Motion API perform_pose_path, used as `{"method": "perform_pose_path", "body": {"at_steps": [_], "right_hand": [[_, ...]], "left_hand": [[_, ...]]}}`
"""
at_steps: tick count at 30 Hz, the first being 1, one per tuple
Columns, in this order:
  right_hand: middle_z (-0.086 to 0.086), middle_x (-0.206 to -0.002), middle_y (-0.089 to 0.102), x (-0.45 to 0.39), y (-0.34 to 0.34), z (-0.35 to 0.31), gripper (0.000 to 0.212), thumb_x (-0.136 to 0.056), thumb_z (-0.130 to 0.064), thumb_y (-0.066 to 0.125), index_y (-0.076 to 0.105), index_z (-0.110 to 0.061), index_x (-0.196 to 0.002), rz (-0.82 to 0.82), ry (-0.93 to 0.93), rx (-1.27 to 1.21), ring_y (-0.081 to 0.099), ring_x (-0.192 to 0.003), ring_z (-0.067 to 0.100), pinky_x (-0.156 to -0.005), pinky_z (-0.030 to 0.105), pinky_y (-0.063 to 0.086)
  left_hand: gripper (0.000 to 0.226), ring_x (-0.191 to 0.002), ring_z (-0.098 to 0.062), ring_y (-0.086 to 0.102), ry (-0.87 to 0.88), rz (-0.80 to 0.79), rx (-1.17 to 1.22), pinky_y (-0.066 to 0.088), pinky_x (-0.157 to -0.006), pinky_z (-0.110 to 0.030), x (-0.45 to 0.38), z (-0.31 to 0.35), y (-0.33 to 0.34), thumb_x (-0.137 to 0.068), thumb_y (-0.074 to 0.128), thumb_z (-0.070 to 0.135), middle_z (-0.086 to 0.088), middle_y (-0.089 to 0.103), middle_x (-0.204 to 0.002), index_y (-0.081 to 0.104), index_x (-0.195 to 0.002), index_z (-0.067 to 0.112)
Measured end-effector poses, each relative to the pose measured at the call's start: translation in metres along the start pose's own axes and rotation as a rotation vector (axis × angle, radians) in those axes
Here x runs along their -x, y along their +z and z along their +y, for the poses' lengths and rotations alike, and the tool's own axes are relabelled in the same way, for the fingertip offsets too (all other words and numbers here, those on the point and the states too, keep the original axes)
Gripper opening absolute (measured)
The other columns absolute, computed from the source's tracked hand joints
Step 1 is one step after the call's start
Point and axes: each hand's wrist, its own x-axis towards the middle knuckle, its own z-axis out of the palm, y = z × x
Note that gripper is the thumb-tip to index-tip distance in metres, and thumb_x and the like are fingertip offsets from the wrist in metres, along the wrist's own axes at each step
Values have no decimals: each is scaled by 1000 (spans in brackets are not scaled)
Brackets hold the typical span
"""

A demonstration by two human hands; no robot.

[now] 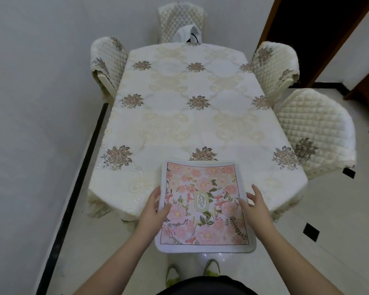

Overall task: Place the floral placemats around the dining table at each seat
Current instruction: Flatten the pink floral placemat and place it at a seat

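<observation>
Nearest the camera, the left hand (156, 206) and right hand (254, 206) hold a stack of floral mats (205, 206) by its 2 side edges. The left thumb lies on the top mat with the fingers curled under the edge; the right thumb presses the top face near the right edge, its fingers under or along that edge. Beyond the grip, the stack's far part lies over the near edge of the table (190, 116); its near part overhangs toward the person. Around the table stand 4 quilted chairs (313, 128). A white bag (188, 35) sits on the far chair.
</observation>
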Motion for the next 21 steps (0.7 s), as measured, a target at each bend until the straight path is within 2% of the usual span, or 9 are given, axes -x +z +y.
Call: {"method": "perform_pose_path", "body": {"at_steps": [1,2,4,6,9,13,16,19,21], "right_hand": [[-2,-137,57,0,-2,-1,69,-96,-30,61,23,-33,-154,-30,30,-14,62,-90,6,-72,29,49],[0,-134,59,1,-2,-1,68,-96,-29,62,25,-33,-153,-77,53,-22,63,-93,10,-77,34,53],[2,-128,64,3,-1,0,67,-95,-26,61,26,-33,-152,-151,74,4,67,-100,19,-88,45,56],[2,-126,65,6,1,1,68,-95,-24,59,23,-31,-153,-162,65,53,68,-101,22,-91,48,56],[0,-124,65,12,2,-3,69,-96,-22,58,21,-33,-154,-132,20,71,69,-93,15,-81,41,59],[-5,-119,66,25,-5,-5,69,-97,-20,60,23,-40,-151,-76,-38,-3,72,-87,12,-73,39,62],[-5,-119,69,38,-19,-4,68,-96,-17,61,27,-42,-150,-25,-48,-113,72,-85,5,-69,26,61],[-9,-109,71,50,-40,-5,68,-96,-14,62,30,-40,-150,26,-50,-191,73,-83,3,-62,20,57],[-12,-103,71,59,-56,-5,67,-96,-16,63,31,-43,-148,63,-59,-209,72,-80,2,-58,17,55]], "left_hand": [[60,-109,10,57,-40,-1,105,53,-82,-20,0,1,-3,-97,64,20,13,47,-145,34,-145,37],[62,-110,4,57,-79,-14,153,54,-81,-23,-2,0,-7,-96,65,21,10,46,-146,33,-148,33],[69,-115,-13,62,-143,-82,149,58,-88,-40,-4,-2,-13,-95,68,21,2,51,-146,31,-152,30],[77,-113,-22,66,-196,-155,91,57,-93,-46,-5,-4,-16,-94,69,19,-6,60,-137,24,-155,32],[82,-101,-20,72,-172,-171,25,59,-87,-44,-6,-5,-17,-94,68,16,-4,69,-124,19,-157,35],[78,-87,-13,76,-92,-130,-34,61,-75,-39,-9,3,-16,-94,68,20,1,74,-112,22,-156,35],[72,-92,-12,74,-9,-127,-73,60,-82,-42,-12,14,-14,-94,67,21,1,75,-112,30,-154,33],[70,-99,-14,73,58,-166,-69,58,-88,-45,-17,30,-9,-94,68,21,1,75,-114,32,-153,35],[70,-97,-10,73,91,-195,-61,59,-82,-37,-19,44,-2,-93,69,24,6,75,-113,34,-152,38]]}}
